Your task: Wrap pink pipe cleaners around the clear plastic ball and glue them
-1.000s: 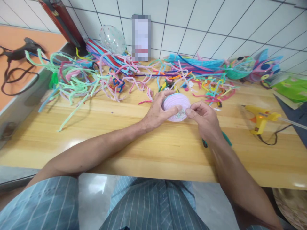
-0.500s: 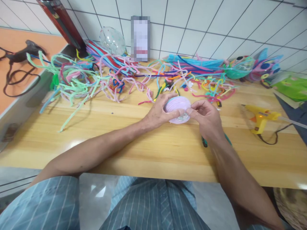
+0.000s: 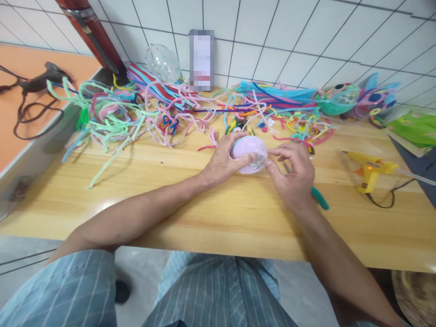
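A round lilac piece, wound in rings with a clear part showing near its lower right, is held above the wooden table. My left hand wraps its left side, with the thumb across the front. At its right edge my right hand touches it with thumb and index fingertips, the other fingers curled. Partly under my right hand lies a tool with a green handle. Behind the piece are loose coloured pipe cleaners.
A yellow glue gun with a cord lies on the right. Tangled green pipe cleaners spread at the left. Along the tiled wall stand a phone, a clear ball and a dark red cylinder.
The lilac piece has turned slightly and shows more of its clear part. My right hand has shifted a little, and its fingers have spread somewhat; the green handle shows more.
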Action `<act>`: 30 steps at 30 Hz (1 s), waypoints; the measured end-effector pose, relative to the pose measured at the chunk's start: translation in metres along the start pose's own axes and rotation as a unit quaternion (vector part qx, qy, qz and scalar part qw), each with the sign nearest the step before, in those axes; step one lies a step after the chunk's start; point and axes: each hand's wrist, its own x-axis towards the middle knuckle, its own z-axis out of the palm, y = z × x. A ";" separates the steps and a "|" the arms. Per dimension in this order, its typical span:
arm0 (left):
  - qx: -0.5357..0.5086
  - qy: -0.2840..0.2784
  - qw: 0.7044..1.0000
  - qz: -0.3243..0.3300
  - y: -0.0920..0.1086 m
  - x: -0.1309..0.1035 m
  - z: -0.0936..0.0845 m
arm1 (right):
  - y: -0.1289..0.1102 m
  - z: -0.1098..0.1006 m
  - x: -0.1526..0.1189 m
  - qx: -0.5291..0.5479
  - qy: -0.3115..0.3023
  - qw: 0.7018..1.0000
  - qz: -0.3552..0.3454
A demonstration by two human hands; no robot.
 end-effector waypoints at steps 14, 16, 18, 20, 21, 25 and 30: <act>-0.011 -0.003 1.000 -0.004 0.002 0.000 0.000 | 0.002 0.001 -0.002 -0.036 -0.035 0.997 -0.058; -0.016 -0.003 1.000 -0.007 0.002 -0.001 -0.001 | 0.002 0.001 -0.002 -0.047 -0.040 0.996 -0.061; -0.018 -0.001 1.000 -0.008 0.003 -0.002 -0.001 | 0.002 0.002 -0.003 -0.053 -0.035 0.996 -0.069; -0.014 0.004 1.000 -0.010 0.005 -0.002 -0.001 | 0.002 0.004 -0.004 -0.050 -0.024 0.995 -0.080; -0.010 0.006 1.000 -0.010 0.005 -0.002 -0.001 | 0.002 0.005 -0.005 -0.047 -0.022 0.995 -0.083; 0.003 0.015 1.000 -0.013 0.006 -0.002 0.000 | 0.001 0.007 -0.007 -0.053 -0.025 0.996 -0.072; 0.002 0.011 1.000 -0.003 0.006 -0.003 0.001 | -0.001 0.008 -0.008 -0.047 -0.004 0.997 -0.064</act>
